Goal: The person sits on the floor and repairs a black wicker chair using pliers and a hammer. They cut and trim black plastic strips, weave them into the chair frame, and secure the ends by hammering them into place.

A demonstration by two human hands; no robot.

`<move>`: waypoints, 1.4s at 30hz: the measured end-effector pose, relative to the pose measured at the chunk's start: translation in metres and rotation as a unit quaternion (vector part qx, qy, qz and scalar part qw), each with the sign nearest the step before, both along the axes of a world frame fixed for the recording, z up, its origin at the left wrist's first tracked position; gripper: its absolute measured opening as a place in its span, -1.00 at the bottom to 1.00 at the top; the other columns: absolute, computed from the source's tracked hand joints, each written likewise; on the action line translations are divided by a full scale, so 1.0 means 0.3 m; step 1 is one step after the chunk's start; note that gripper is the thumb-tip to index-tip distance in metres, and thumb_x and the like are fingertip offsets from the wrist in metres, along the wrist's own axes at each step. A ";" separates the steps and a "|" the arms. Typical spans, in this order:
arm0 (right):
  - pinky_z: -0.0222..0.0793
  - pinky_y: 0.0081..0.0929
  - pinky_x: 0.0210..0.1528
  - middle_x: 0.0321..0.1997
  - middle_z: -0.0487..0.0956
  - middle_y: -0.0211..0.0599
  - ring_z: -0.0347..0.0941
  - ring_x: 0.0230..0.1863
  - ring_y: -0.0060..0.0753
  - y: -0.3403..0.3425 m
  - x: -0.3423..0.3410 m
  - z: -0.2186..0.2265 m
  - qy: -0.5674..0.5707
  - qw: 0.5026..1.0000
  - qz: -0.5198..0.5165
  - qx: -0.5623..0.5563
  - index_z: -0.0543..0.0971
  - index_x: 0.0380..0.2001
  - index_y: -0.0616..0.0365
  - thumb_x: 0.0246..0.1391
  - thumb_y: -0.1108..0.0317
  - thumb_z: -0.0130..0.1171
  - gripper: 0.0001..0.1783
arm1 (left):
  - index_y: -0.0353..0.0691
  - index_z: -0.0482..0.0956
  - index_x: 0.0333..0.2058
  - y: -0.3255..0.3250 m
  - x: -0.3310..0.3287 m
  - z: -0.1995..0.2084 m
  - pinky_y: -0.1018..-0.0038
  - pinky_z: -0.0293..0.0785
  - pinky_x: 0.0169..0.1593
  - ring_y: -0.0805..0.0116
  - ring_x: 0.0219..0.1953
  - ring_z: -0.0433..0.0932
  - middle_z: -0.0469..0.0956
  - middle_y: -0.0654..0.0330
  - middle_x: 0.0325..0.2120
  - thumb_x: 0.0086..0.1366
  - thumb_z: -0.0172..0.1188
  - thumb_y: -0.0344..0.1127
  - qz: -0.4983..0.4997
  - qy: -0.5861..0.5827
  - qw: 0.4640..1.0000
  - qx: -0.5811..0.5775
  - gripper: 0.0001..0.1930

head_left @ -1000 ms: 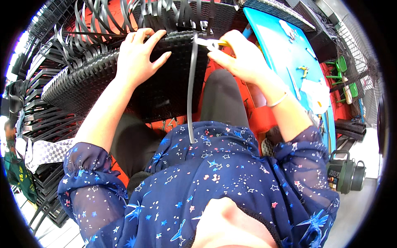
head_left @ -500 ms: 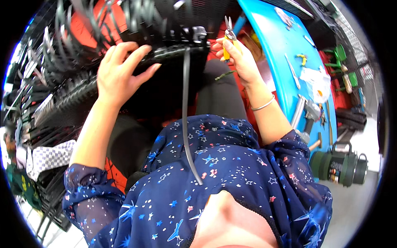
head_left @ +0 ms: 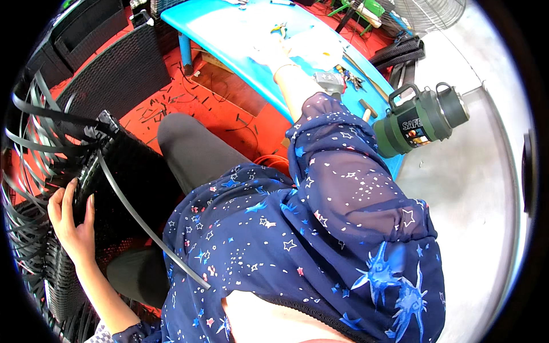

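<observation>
A black woven panel (head_left: 134,171) leans in front of me at the left, with many loose flat black strips (head_left: 54,117) fanning from its far side. My left hand (head_left: 73,231) grips its upper edge, thumb apart from the bent fingers. One long grey strip (head_left: 150,228) hangs from the panel's corner across my lap to my blouse. Stretched out to the right, my right hand (head_left: 269,52) is over the blue table (head_left: 220,57), beside yellow-handled pliers (head_left: 279,28) and a clear plastic bag (head_left: 320,48). Glare washes out its fingers, and I cannot tell what they hold.
On the table's near end lie a hammer (head_left: 368,108), a grey power tool (head_left: 330,81) and small tools (head_left: 350,77). A large green flask (head_left: 420,121) stands by that end. Black scraps (head_left: 153,108) litter the red floor (head_left: 189,103). Woven black furniture (head_left: 114,68) stands beyond.
My view has swung right. My right hand, which held yellow-handled cutters up beside the panel, has reached out over the table. My left hand stays at the panel's edge.
</observation>
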State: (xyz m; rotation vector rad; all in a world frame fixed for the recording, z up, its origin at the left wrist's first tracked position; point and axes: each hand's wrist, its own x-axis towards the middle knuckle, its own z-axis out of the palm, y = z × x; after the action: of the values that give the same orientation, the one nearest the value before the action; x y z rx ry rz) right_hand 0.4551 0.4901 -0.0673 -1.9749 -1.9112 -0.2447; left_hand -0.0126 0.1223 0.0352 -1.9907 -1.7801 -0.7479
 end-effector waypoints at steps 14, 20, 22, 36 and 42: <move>0.41 -0.28 -0.33 -0.41 0.62 -0.08 0.52 -0.42 -0.24 -0.503 0.861 0.018 0.068 0.942 -0.094 -0.315 0.65 -0.37 0.32 0.01 -0.42 0.17 -0.18 | -0.07 0.65 -0.01 -0.034 0.006 0.014 0.27 0.44 0.10 0.11 -0.02 0.51 0.54 0.12 -0.12 0.04 0.46 -0.31 -0.008 -0.001 1.000 0.019 -0.53; 0.48 -0.41 -0.48 -0.50 0.56 -0.30 0.49 -0.54 -0.38 -0.442 0.802 -0.104 0.556 0.738 -0.150 -0.351 0.50 -0.27 0.09 0.09 0.05 0.38 -0.61 | -0.08 0.63 -0.04 -0.045 0.009 0.017 0.30 0.47 0.06 0.14 -0.06 0.51 0.51 0.16 -0.15 0.03 0.44 -0.33 -0.025 -0.038 0.999 0.009 -0.55; 0.46 -0.42 -0.51 -0.45 0.57 -0.28 0.46 -0.55 -0.38 -0.430 0.767 -0.077 0.622 0.692 -0.096 -0.354 0.45 -0.16 0.04 0.08 0.05 0.39 -0.57 | -0.07 0.63 -0.04 -0.053 0.012 0.021 0.33 0.48 0.03 0.17 -0.07 0.51 0.50 0.19 -0.16 0.03 0.45 -0.33 -0.027 -0.043 0.999 0.015 -0.55; 0.56 -0.35 -0.42 -0.46 0.61 -0.26 0.57 -0.48 -0.36 -0.688 0.310 0.424 0.449 0.839 0.012 -0.307 0.52 -0.18 0.16 0.12 0.17 0.37 -0.65 | -0.07 0.61 -0.09 -0.020 -0.012 -0.049 0.38 0.52 -0.12 0.31 -0.15 0.49 0.47 0.33 -0.22 0.04 0.43 -0.34 -0.063 -0.078 0.993 0.062 -0.60; 0.27 -0.56 -0.50 -0.61 0.34 -0.48 0.26 -0.60 -0.61 -0.908 -0.212 0.774 0.487 0.747 0.229 -0.390 0.44 0.12 0.42 0.17 0.33 0.24 -0.49 | -0.09 0.61 -0.14 0.042 -0.002 -0.129 0.37 0.54 -0.12 0.30 -0.16 0.49 0.45 0.33 -0.25 0.03 0.42 -0.32 -0.065 -0.091 0.991 0.078 -0.64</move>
State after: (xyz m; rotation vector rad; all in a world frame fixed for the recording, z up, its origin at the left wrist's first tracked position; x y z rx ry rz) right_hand 0.3914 0.2176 0.1649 -1.3445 -1.6881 1.6207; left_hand -0.0134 0.1350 -0.0036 -2.0035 -1.6407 -1.1071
